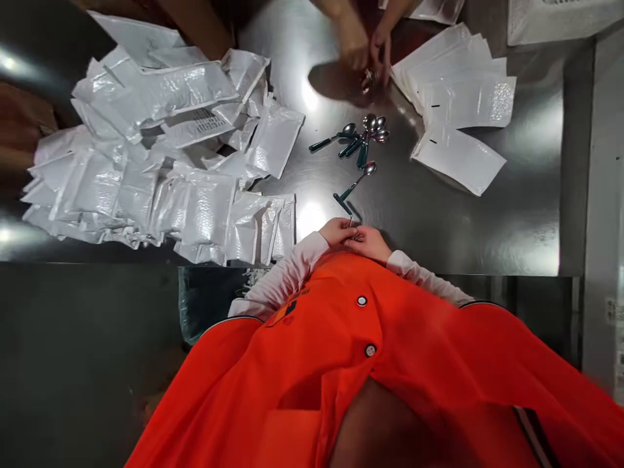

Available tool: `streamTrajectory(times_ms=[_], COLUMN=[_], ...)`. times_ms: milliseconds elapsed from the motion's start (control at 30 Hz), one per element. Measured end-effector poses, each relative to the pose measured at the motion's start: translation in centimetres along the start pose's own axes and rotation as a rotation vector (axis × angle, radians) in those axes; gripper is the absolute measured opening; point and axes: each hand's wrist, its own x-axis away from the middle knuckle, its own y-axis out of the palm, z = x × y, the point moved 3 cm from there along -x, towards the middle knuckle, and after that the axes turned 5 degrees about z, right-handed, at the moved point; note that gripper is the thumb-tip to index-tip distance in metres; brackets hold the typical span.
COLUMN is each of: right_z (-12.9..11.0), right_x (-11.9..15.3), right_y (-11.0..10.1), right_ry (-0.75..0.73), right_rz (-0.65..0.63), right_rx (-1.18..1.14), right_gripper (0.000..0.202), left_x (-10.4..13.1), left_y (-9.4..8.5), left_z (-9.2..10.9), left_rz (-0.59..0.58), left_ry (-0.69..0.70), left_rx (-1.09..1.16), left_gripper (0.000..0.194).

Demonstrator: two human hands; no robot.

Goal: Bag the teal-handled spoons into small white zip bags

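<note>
My left hand (336, 232) and my right hand (370, 244) meet at the table's near edge, right in front of my body. Both are closed around the lower end of a spoon (343, 205). Its dark green handle points away from me and to the left; the bowl is hidden by my fingers. Just beyond lies a loose spoon (369, 169) with the same dark green handle. Farther off, several more spoons (363, 138) lie in a small overlapping pile.
Many white padded mailers (205, 201) are heaped on the left of the metal table (468, 234). Flat white mailers (461, 156) fan out on the right. Across the table, another person's hands (358, 49) handle something shiny. A white bin (560, 23) stands far right.
</note>
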Motion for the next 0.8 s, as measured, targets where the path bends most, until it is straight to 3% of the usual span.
streamTrajectory(times_ms=[167,300,367,467,567,800], right_z=[-4.9,-10.3,-11.9,-12.4,-11.9,-11.2], right_x=[1.7,2.3,1.9,1.2,1.3,2.3], right_y=[-2.4,-4.8,-5.1,-4.8,-4.3,-3.8], right_ry=[-0.298,-0.787,-0.912,-0.786,-0.582,-0.534], right_rz=[-0.339,-0.210,-0.274,-0.592,-0.840,-0.747], right_rx=[0.347,0.659,0.732,0.781,0.736,0.646], right_gripper=[0.029,0.027,0.033,0.043,0.048,0.048], left_x=[2.9,6.1,7.7,9.7,11.0,12.2], left_y=[-1.5,-2.0,-2.1,-2.2,-2.3,-1.8], left_z=[0.5,1.1,1.7,2.4,2.9,3.9], left_rz=[-0.069,-0.194,-0.273,-0.340,-0.315,-0.105], left_ry=[0.054,0.107,0.128,0.128,0.120,0.306], left_rx=[0.127,0.086,0.077,0.059,0.022,-0.354], left_gripper=[0.023,0.026,0.032,0.034,0.031,0.011])
